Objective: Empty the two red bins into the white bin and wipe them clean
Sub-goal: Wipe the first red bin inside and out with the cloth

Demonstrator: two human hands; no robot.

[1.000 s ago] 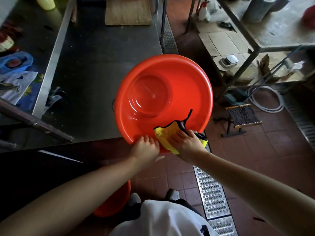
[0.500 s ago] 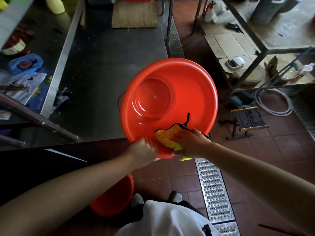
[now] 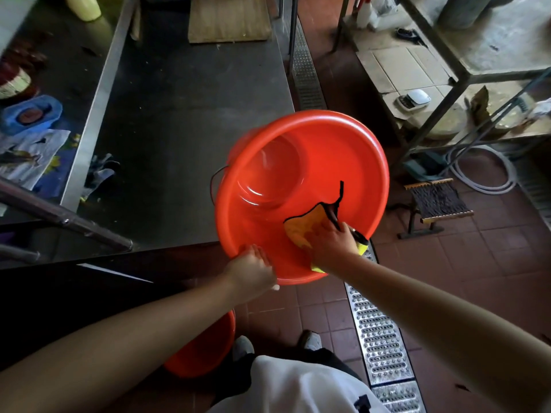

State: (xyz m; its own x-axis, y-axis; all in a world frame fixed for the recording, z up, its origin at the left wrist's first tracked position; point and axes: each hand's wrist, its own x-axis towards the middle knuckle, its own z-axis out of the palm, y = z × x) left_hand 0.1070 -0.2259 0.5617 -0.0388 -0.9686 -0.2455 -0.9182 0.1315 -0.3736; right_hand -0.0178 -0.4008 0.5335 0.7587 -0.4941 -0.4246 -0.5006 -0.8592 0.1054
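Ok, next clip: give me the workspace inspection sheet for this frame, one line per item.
Surface: dark steel table, a few specks on it.
Job's things: red bin tilted toward the camera, looks empty; yellow cloth against its inner wall; second red bin on the floor; white bin not in view.
Clutter: wooden board, gloves, blue container.
Grippers: left hand grips the near rim; right hand presses the cloth.
Cables: white hose coiled under the rack.
Surroundings: tiled floor, floor drain grate, metal rack, small stool.
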